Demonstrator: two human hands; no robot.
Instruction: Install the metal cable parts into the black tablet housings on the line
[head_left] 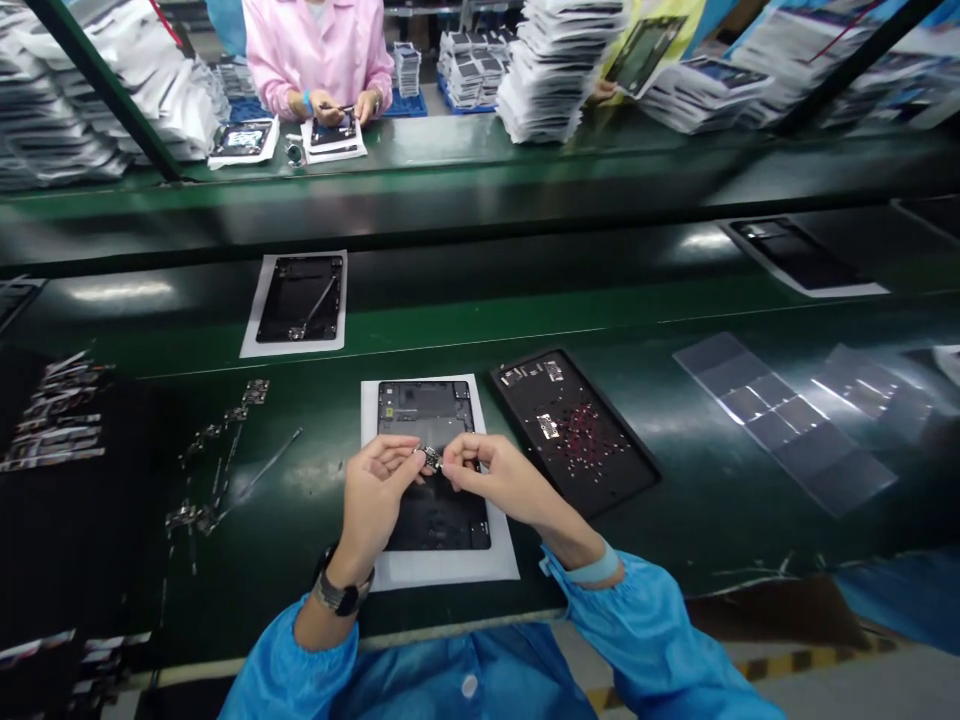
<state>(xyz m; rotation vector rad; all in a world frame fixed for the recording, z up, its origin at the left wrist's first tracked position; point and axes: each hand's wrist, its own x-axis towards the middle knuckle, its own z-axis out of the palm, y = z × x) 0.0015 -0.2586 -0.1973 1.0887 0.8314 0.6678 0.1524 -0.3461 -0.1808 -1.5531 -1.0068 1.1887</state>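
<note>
My left hand (375, 490) and my right hand (499, 480) meet over a black tablet back shell (431, 420) that lies on a white sheet (450, 570). Both pinch a small dark component (430, 457) between their fingertips, just above the middle of the shell. A watch sits on my left wrist and a blue band on my right. Both arms wear blue sleeves.
A black tray (577, 430) with tiny screws and small parts lies right of the shell. Small parts and flex strips (225, 450) lie to the left. Another shell on white paper (300, 300) rests on the belt beyond. A person in pink (319, 50) works opposite, among stacked trays (555, 60).
</note>
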